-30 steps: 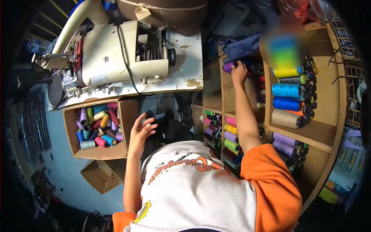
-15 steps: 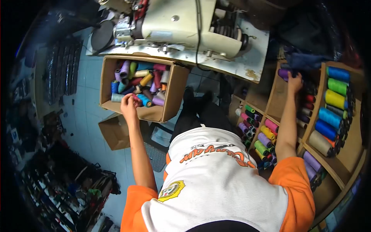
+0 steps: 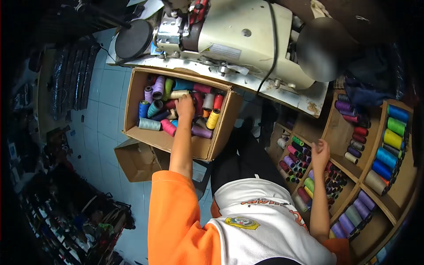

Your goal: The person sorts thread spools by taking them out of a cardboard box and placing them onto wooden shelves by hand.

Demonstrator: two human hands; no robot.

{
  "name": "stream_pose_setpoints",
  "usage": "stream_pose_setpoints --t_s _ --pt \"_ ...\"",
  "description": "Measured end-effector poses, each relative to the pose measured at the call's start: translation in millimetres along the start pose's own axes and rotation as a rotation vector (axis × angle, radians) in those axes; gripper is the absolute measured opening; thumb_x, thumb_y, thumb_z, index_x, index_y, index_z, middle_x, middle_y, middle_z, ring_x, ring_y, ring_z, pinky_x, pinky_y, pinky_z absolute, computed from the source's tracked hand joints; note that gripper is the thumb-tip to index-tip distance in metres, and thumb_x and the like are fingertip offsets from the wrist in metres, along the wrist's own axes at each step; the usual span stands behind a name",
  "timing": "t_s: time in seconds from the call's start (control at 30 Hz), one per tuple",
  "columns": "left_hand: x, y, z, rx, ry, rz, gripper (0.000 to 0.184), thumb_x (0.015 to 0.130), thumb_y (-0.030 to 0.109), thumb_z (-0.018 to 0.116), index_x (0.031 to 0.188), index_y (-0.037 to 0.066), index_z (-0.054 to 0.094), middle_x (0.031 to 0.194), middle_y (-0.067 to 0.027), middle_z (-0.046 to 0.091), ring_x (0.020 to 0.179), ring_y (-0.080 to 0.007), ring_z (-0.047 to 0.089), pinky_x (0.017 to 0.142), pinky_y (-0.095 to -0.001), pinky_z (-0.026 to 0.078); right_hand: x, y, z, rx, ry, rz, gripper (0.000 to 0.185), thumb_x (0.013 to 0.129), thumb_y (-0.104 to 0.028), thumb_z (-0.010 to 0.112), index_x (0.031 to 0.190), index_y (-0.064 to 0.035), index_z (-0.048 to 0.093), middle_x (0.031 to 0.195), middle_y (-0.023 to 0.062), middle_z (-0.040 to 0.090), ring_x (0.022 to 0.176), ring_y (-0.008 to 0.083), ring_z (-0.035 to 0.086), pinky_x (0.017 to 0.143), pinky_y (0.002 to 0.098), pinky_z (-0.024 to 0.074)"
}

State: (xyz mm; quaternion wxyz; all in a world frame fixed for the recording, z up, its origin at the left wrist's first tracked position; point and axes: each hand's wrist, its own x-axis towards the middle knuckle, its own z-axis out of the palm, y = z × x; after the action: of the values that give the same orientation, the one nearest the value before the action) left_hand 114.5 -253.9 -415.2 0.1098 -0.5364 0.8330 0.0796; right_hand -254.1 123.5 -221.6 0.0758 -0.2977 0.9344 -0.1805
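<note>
My left hand [image 3: 185, 107] reaches into a cardboard box [image 3: 172, 143] of thread spools, its fingers down among them beside a cream spool [image 3: 179, 94]; whether they grip one is hidden. Around it lie a lilac spool [image 3: 158, 87], a pink spool [image 3: 168, 127] and a yellow spool [image 3: 213, 119]. Over the wooden shelf's lower compartments, my right hand [image 3: 320, 150] is raised with its fingers apart and nothing in them. Purple spools [image 3: 343, 106] lie in the compartment above and to its right.
A sewing machine [image 3: 243, 37] stands on a worktable [image 3: 311, 104] behind the box. An open cardboard box [image 3: 137, 162] sits on the floor below. The wooden shelf [image 3: 391, 214] with more spools is at the right. Dark clutter fills the lower left.
My left hand has moved from the box's front edge in among the spools. My right hand has let go of the purple spools and come down toward me. The view has shifted.
</note>
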Motion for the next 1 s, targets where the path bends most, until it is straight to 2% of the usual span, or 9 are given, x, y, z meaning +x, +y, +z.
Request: stream_pose_setpoints --t_s 0.27,0.4,0.5,0.57,0.67,0.7,0.77,0.93,1.0 --pt "-114 55 -186 -0.526 0.171 0.399 0.047 0.063 0.014 0.072 0.106 0.008 0.056 0.105 -0.0122 0.055 0.090 -0.0323 0.056 0.077 -0.0427 0.044 -34 -239 23 0.686 -0.521 -0.159 0.033 0.079 -0.009 0.070 0.110 -0.0005 0.059 0.097 0.0102 0.060 0.074 0.0105 0.059 0.058 0.0231 0.0480" --pt "-128 58 -226 -0.695 0.074 0.604 0.053 0.061 0.015 0.080 0.108 0.009 0.056 0.101 -0.0106 0.058 0.091 -0.0281 0.057 0.079 -0.0364 0.046 -25 -261 53 0.895 -0.748 -0.177 0.019 0.085 -0.004 0.063 0.103 0.0017 0.061 0.093 0.0076 0.061 0.067 0.0090 0.060 0.059 0.0220 0.0504" --pt "-90 27 -193 -1.305 -0.116 0.121 0.025 0.070 0.011 0.072 0.091 0.003 0.062 0.078 -0.0118 0.061 0.071 -0.0256 0.061 0.065 -0.0336 0.049 -22 -235 63 0.992 -0.815 -0.002 0.016 0.089 -0.007 0.059 0.102 0.0022 0.059 0.092 0.0058 0.062 0.069 0.0103 0.061 0.060 0.0234 0.0501" --pt "-54 33 -159 -0.977 0.022 0.386 0.013 0.074 0.009 0.067 0.082 0.000 0.061 0.069 -0.0148 0.060 0.063 -0.0323 0.060 0.061 -0.0402 0.049 -23 -248 74 1.113 -0.910 0.066 0.024 0.090 -0.012 0.059 0.109 0.0022 0.055 0.093 0.0068 0.062 0.069 0.0121 0.061 0.061 0.0251 0.0500" --pt "-35 26 -122 -0.771 0.248 0.104 0.013 0.076 0.012 0.064 0.081 0.000 0.061 0.074 -0.0186 0.061 0.072 -0.0351 0.061 0.066 -0.0429 0.048 -52 -233 152 1.014 -0.877 0.204 0.034 0.086 -0.021 0.065 0.107 0.0022 0.053 0.091 0.0107 0.062 0.079 0.0164 0.061 0.065 0.0266 0.0502" --pt "-39 23 -118 -0.670 0.314 0.009 0.014 0.077 0.013 0.062 0.081 0.000 0.061 0.077 -0.0195 0.061 0.075 -0.0362 0.060 0.068 -0.0438 0.048 -79 -229 170 0.823 -0.825 0.097 0.040 0.082 -0.025 0.070 0.105 0.0018 0.052 0.089 0.0105 0.061 0.078 0.0171 0.062 0.066 0.0275 0.0504" --pt "-47 0 -85 -0.580 0.214 -0.113 0.021 0.077 0.018 0.063 0.088 0.000 0.062 0.082 -0.0191 0.061 0.082 -0.0369 0.060 0.073 -0.0430 0.048 -121 -253 162 0.896 -0.854 0.327 0.044 0.079 -0.023 0.072 0.106 0.0014 0.047 0.092 0.0122 0.059 0.081 0.0203 0.063 0.058 0.0314 0.0546" --pt "-31 -45 -72 -0.453 0.160 -0.288 0.040 0.076 0.028 0.069 0.103 0.001 0.057 0.096 -0.0186 0.060 0.096 -0.0378 0.059 0.081 -0.0449 0.048 -79 -206 158 0.806 -0.905 0.225 0.041 0.082 -0.017 0.067 0.114 0.0011 0.050 0.094 0.0118 0.062 0.076 0.0188 0.064 0.057 0.0315 0.0552" --pt "-21 -41 -66 -0.429 -0.100 -0.231 0.047 0.076 0.034 0.068 0.107 0.000 0.056 0.106 -0.0220 0.058 0.100 -0.0386 0.058 0.084 -0.0453 0.048 -38 -169 144 0.748 -0.825 0.282 0.037 0.083 -0.016 0.065 0.114 -0.0003 0.052 0.092 0.0104 0.063 0.074 0.0177 0.064 0.057 0.0292 0.0537"
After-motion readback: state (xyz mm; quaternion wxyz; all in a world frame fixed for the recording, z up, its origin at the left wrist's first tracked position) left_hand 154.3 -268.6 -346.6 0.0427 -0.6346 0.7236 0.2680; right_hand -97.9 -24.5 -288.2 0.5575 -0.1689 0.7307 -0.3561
